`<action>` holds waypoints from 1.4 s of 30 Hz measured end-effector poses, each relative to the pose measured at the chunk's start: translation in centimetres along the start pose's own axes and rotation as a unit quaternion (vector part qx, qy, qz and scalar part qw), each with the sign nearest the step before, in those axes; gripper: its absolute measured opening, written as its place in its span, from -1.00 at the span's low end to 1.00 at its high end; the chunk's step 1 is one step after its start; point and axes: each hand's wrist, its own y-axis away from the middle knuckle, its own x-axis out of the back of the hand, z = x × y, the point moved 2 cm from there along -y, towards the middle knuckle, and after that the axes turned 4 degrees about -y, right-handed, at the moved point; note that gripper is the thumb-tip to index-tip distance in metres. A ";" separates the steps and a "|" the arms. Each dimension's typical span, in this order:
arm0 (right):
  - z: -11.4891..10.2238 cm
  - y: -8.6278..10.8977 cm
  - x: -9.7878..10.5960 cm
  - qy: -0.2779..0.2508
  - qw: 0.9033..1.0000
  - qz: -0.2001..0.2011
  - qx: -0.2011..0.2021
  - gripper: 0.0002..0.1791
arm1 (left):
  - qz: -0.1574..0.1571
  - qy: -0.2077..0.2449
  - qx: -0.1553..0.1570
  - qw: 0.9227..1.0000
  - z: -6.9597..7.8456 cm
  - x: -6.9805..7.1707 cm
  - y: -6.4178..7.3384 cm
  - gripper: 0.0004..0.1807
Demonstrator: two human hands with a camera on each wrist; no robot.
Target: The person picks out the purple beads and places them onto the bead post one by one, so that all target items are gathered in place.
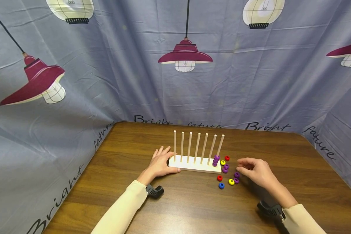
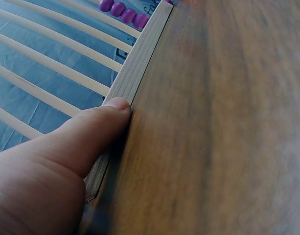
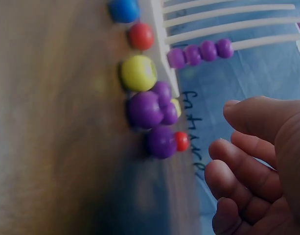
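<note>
A pale wooden peg stand (image 1: 195, 165) with several upright pegs stands mid-table. Several purple beads (image 1: 215, 161) are stacked on its rightmost peg. My left hand (image 1: 159, 164) grips the stand's left end, and in the left wrist view its thumb (image 2: 98, 120) presses along the base's front side. My right hand (image 1: 258, 170) hovers right of the loose beads, fingers loosely bent with nothing between them. Nearest to it are a purple bead (image 1: 236, 175) and another purple bead (image 1: 236, 181) beside a yellow bead (image 1: 231, 182).
Close to the stand's right end lie a red bead (image 1: 227, 158), a yellow bead (image 1: 223, 162) and two purple ones. Nearer the front are a red bead (image 1: 219, 178) and a blue bead (image 1: 221, 185). A printed curtain (image 1: 128, 81) hangs around the brown wooden table (image 1: 193, 208).
</note>
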 end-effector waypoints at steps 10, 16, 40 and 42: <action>1.4 1.0 -0.9 -0.006 0.999 -0.023 -0.031 -0.70 | 0.003 0.001 0.000 1.000 0.0 0.1 0.0 -0.19; 1.5 1.3 -1.2 -0.002 0.998 -0.044 -0.039 -0.71 | 0.001 0.002 0.000 1.000 0.2 0.1 0.0 -0.19; 1.8 1.5 -1.9 0.004 0.999 -0.036 -0.018 -0.73 | 0.001 -0.002 0.001 1.000 0.1 0.0 -0.1 -0.19; 1.9 1.6 -2.0 0.005 0.999 -0.032 -0.009 -0.74 | 0.000 -0.007 0.000 1.000 0.0 -0.1 0.0 -0.19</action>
